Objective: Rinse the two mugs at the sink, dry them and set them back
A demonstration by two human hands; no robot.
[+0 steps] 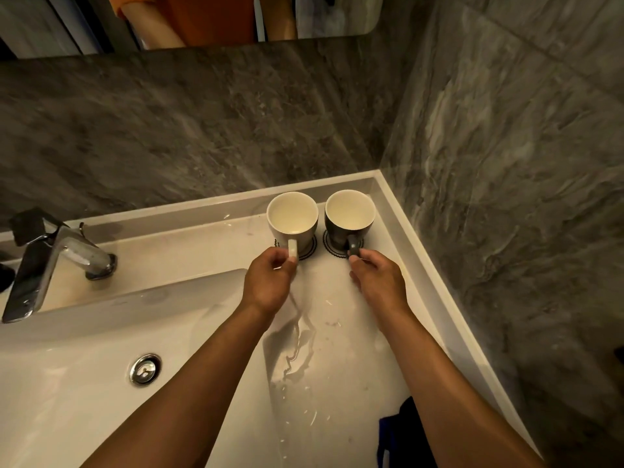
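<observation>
Evidently for lifting, left hand (270, 275) pinches the white ceramic mug's (292, 219) handle, right hand (378, 276) the dark mug's (349, 217), both upright in the wet counter's (341, 349) far right corner.

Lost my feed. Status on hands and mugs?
Left hand grips white mug handle; right hand pinches dark mug handle. Both upright on coasters. Nothing blocking.

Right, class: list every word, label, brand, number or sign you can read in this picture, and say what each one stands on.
None can be read.
White mug: no print shows.
Dark mug: a small pale mark on its handle, too small to read.
Coasters under the mugs: only scalloped line patterns, no letters.
Tap and drain plug: no legible marking.
</observation>
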